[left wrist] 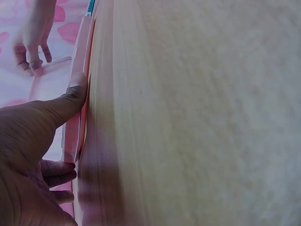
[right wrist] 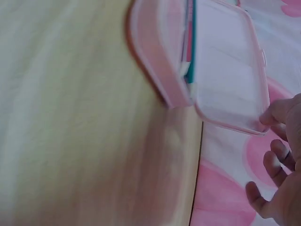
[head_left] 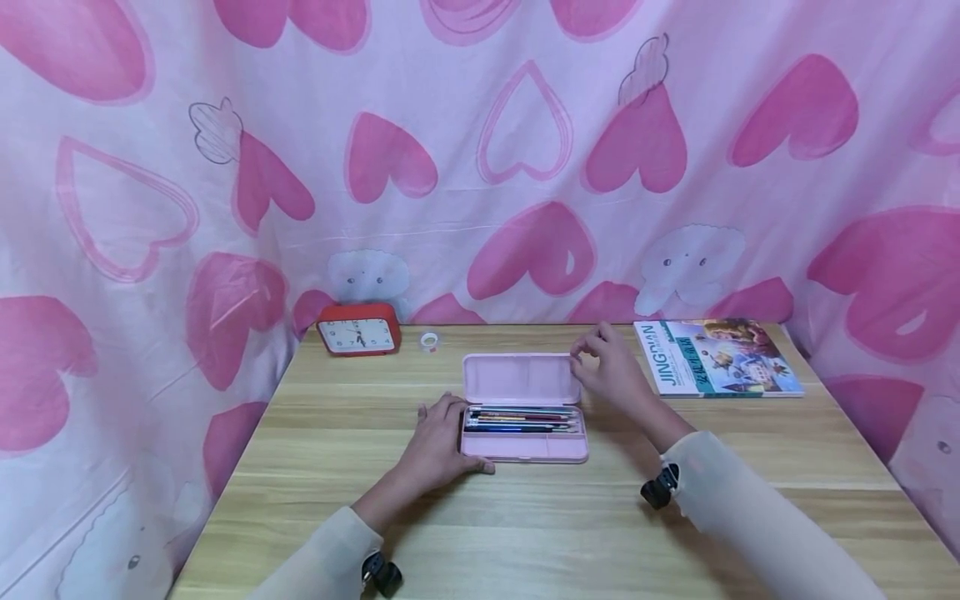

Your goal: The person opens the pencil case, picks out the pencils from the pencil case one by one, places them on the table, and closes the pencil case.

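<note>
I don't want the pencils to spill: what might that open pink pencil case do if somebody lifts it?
The pink pencil case is probably stiff, since its edges look straight and firm. Its lid stands open, so it might swing. The pencils lie side by side with no strap showing, so they could slide out if it tips.

Has a clock (head_left: pixel 360 332) at the back left of the table (head_left: pixel 525 533), a tape roll (head_left: pixel 429 347) just right of it, a book (head_left: pixel 718 358) back right, a curtain (head_left: pixel 525 125) behind. Shows a pencil case (head_left: pixel 506 445) nearer the front — pencils (head_left: pixel 519 420) inside, lid (head_left: pixel 522 379) behind — left hand (head_left: pixel 438 443) at its left end, right hand (head_left: pixel 611 371) at the lid's right edge.
</note>
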Action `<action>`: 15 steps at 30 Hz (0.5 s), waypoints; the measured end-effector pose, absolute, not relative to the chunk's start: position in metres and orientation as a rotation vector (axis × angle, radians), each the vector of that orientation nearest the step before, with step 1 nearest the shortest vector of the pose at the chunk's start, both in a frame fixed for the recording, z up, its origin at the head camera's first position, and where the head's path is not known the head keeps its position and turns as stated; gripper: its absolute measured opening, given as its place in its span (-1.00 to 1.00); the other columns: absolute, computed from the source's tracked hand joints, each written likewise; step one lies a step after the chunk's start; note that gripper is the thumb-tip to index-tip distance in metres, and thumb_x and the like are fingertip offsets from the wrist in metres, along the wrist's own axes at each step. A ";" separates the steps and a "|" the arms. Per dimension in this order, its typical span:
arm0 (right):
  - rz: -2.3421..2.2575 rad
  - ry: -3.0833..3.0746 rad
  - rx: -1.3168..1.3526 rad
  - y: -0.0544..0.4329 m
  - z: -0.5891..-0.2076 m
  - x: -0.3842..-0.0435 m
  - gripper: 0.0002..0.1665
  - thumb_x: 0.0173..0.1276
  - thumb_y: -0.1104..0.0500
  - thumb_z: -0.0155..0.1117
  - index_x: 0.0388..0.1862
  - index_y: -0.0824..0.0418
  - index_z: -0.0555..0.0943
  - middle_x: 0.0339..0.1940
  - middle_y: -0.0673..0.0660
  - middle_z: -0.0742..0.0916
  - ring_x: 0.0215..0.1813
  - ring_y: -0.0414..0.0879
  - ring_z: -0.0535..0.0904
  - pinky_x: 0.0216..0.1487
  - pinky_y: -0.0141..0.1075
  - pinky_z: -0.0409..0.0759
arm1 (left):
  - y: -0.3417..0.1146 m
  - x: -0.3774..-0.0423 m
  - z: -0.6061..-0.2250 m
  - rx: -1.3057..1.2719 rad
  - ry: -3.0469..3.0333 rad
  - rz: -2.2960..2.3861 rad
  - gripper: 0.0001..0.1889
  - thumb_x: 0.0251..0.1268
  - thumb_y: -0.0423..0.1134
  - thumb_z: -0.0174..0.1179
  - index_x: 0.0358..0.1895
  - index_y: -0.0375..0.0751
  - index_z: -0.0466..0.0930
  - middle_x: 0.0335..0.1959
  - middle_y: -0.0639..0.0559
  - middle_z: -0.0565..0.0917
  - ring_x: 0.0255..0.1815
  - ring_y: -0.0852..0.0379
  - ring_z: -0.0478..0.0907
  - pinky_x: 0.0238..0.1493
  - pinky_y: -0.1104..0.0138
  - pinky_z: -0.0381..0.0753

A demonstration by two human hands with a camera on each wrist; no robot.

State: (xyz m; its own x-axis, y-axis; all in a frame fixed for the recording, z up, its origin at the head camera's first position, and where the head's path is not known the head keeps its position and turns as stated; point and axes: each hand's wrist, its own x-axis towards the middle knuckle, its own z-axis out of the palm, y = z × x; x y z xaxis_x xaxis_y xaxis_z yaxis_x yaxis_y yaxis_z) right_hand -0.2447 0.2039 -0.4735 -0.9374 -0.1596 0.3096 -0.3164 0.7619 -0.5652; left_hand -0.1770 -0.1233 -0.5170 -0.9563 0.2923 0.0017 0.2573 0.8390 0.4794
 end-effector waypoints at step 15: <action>0.470 -2.985 0.688 0.224 -0.492 -0.195 0.53 0.03 -0.62 0.65 0.87 -0.24 0.12 0.90 0.13 0.15 0.75 0.37 0.15 0.62 0.62 0.19 | -0.134 -0.176 -0.514 0.427 2.924 0.671 0.28 0.06 0.57 0.52 0.77 -0.03 0.23 0.76 -0.20 0.17 0.80 -0.30 0.13 0.83 -0.36 -0.04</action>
